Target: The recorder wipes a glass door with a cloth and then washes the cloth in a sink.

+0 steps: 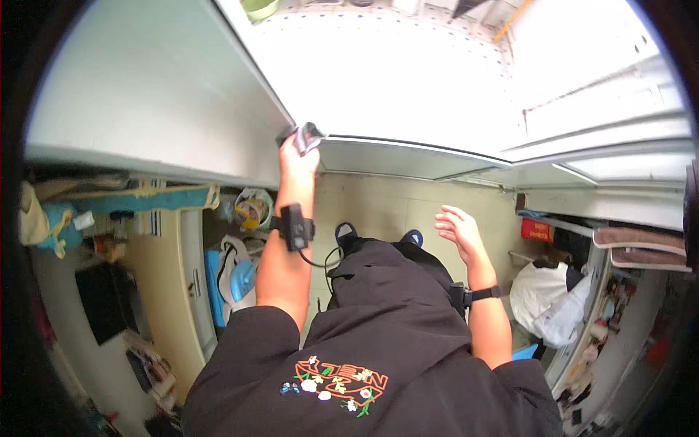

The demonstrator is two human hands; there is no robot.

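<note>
My left arm reaches forward, and my left hand (297, 158) is closed around a crumpled grey cloth (310, 136). The cloth lies at the corner where the upright edge of a pale door or window panel (160, 95) meets the light metal sill rail (415, 151). Its lower part is hidden in my fingers. Lower and to the right, my right hand (459, 230) hangs in the air with fingers stretched out and holds nothing. Black bands with small devices sit on both my forearms.
Beyond the rail is a brightly lit space with a dotted tile edge and a green basin (260, 8). Bags (237, 271) stand at my left and a white bag (546, 295) at my right, near a red box (536, 230). Brown towels (641, 247) hang far right; tiled floor (378, 195) lies ahead.
</note>
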